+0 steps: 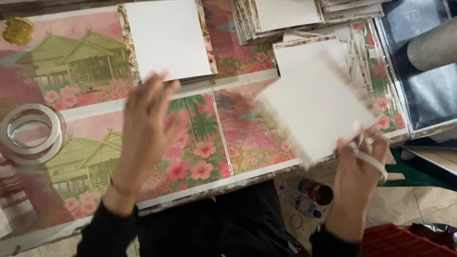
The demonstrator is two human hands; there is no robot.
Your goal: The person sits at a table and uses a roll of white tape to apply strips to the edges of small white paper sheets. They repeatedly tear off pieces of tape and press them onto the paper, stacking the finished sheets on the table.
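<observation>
**White card held up over a table of printed sheets**

Printed sheets [190, 157] with pink flowers, palms and green houses covered the table [223, 188], and tiled floor [423, 200] showed beyond its near edge. At the far side lay a stack of white square cards [166, 40], with more stacks of flower-edged cards [285, 19] to its right. Two rolls of white tape [31, 133] rested at the left edge, and a gold sticker [17, 30] sat in the far left corner.

The right hand [357, 176] held a white square card [314, 107] by its near corner, fingers pinched on it, above the table's right part; the card was blurred. A white strip [373, 162] lay across that hand's fingers. The left hand [145, 128] hovered over the sheets just below the white stack, fingers spread apart and holding nothing; it was blurred too. A red crate [404, 242] stood on the floor at the lower right
</observation>
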